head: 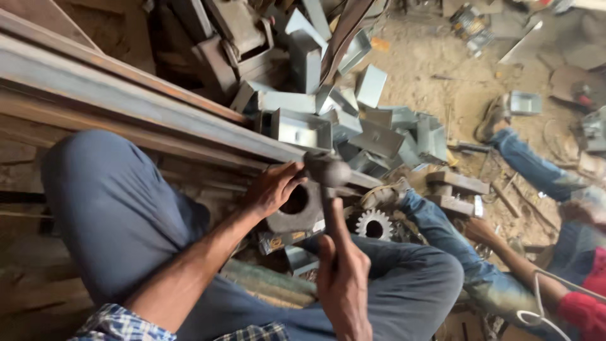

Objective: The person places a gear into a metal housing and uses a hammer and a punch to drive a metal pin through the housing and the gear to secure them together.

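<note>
Fingers (287, 177) of the left hand (271, 188) grip a thick block (297, 215) with a round hole, near centre; the right hand (344, 278) is clenched around a hammer (327, 169) poised just over it. Many bent grey brackets (372, 136) already lie heaped beyond. A small orange-and-black label (275, 242) sits under the block.

A rough metalworking workshop. A heap of grey folded sheet-steel brackets (353, 126) fills the upper centre, long rusty steel beams (126, 95) cross the upper left, a toothed steel gear (374, 225) lies at centre, and the dusty dirt floor (435, 69) spreads to the upper right.
</note>
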